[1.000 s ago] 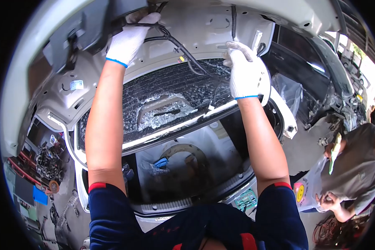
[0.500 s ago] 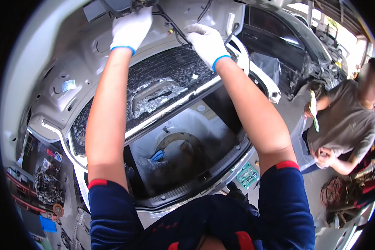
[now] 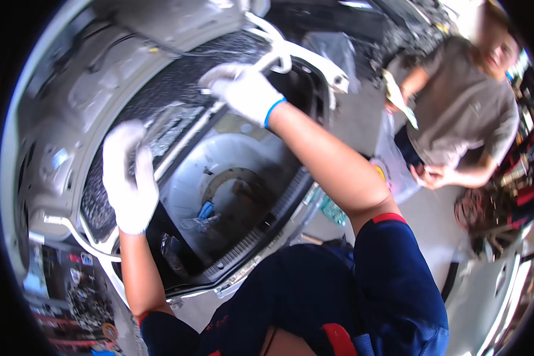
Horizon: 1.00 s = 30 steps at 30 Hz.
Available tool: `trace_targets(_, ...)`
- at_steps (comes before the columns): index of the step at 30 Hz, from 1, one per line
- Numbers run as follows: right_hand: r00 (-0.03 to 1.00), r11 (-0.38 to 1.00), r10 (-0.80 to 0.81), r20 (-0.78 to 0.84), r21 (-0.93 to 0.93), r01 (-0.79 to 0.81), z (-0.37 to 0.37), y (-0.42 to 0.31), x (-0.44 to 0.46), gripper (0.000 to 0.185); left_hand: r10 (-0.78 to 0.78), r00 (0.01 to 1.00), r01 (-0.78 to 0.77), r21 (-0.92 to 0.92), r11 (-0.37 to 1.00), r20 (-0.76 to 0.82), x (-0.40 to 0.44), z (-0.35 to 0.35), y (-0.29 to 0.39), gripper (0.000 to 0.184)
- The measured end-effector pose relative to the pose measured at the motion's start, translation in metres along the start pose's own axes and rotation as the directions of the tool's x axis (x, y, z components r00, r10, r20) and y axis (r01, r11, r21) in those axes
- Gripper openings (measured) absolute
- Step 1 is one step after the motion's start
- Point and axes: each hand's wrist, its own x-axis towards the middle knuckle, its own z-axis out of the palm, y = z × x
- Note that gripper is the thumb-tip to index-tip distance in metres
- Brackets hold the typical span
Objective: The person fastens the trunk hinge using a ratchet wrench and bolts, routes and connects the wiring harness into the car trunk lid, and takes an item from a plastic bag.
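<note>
My left hand (image 3: 130,181), in a white knit glove, is raised in front of the lower edge of the open trunk lid (image 3: 95,89). Its thumb and fingers stand apart with nothing between them. My right hand (image 3: 243,94), gloved too, hovers before the cracked rear window (image 3: 178,74), its fingers stretched out and smeared by motion. Dark wiring (image 3: 121,40) hangs off the lid's inner panel, away from both hands. Below lies the open trunk well (image 3: 225,145), with a blue item (image 3: 206,209) and clear plastic inside.
At the right stands a person (image 3: 463,101) holding a pale, flat thing (image 3: 399,99), with a clear plastic bag (image 3: 391,160) hanging alongside. A green tool case (image 3: 333,210) lies beyond the bumper. Parts lie at lower left, and a damaged dark car (image 3: 391,26) stands behind.
Both hands have come down from the wiring and the dark part on the lid. The view has swung to the right, bringing the other person nearer the middle.
</note>
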Motion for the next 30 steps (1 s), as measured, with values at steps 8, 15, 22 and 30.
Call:
trace_targets(8,0.954,0.955,0.216,0.206,-0.245,-0.164,-0.148,0.016,-0.27,0.015,-0.388,0.322,0.939,-0.239,0.248,0.864,-0.194,0.175,0.091,0.025)
trace_targets(15,0.963,0.9,0.254,-0.091,-0.343,-0.269,-0.305,-0.067,-0.323,0.016,-0.096,-0.069,0.979,0.086,0.185,0.993,-0.254,0.321,0.217,0.032)
trace_targets(22,0.877,0.885,0.17,-0.449,-0.321,-0.336,-0.378,-0.085,-0.328,0.021,0.072,-0.323,0.874,0.327,-0.36,0.944,-0.284,0.5,0.305,0.055)
trace_targets(30,0.754,0.662,0.357,-0.552,-0.42,-0.621,-0.4,-0.081,-0.351,0.017,0.294,-0.389,0.289,0.419,-0.861,0.873,-0.302,0.688,0.393,0.074)
